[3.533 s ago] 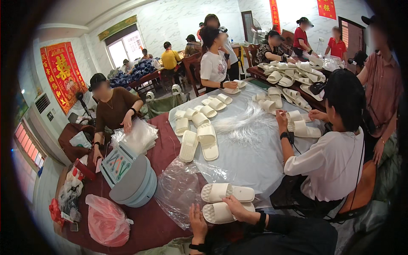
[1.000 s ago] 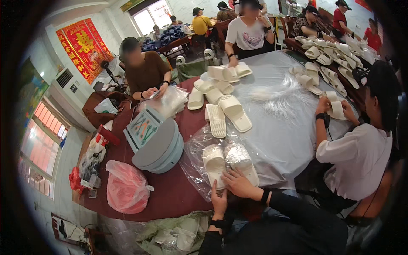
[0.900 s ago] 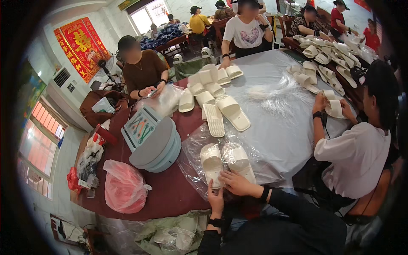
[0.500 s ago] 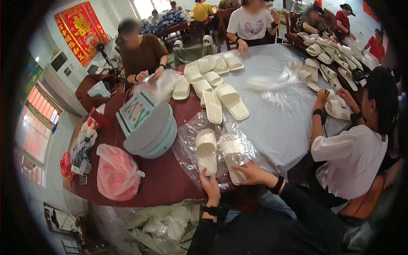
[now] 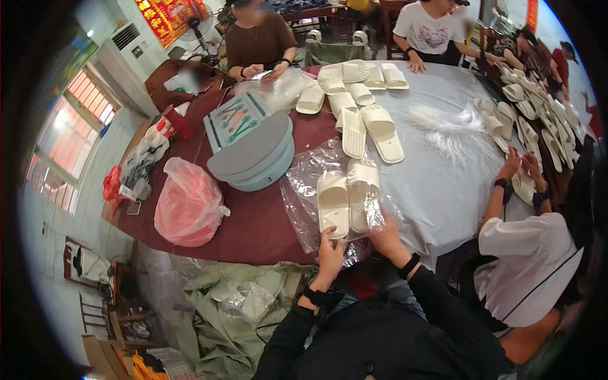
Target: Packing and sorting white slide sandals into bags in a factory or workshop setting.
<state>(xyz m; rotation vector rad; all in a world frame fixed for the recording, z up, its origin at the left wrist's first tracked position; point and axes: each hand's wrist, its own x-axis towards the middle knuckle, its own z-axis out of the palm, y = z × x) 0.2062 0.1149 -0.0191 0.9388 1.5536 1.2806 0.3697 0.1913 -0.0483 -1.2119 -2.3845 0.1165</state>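
Note:
Two cream slide slippers lie side by side at the table's near edge, toes pointing away from me. My left hand (image 5: 330,258) pinches the heel of the left slipper (image 5: 332,206), its thumb on top of the sole. Clear film covers the right slipper (image 5: 363,196). My right hand (image 5: 387,239) is closed at that slipper's heel side, on the film's edge; its fingers are partly hidden. The clear plastic bag (image 5: 303,190) spreads under and around the pair, crumpled on its left.
Several loose slippers (image 5: 382,132) lie farther up the table. Left are a grey-blue case (image 5: 253,164) and a pink plastic bag (image 5: 187,206). Clear bags (image 5: 453,130) lie right of centre. A co-worker (image 5: 532,253) sits close on my right; others sit across.
The two slippers have come closer together, now side by side. My right hand has shifted from the right slipper's heel to its right side. The whole view has tilted.

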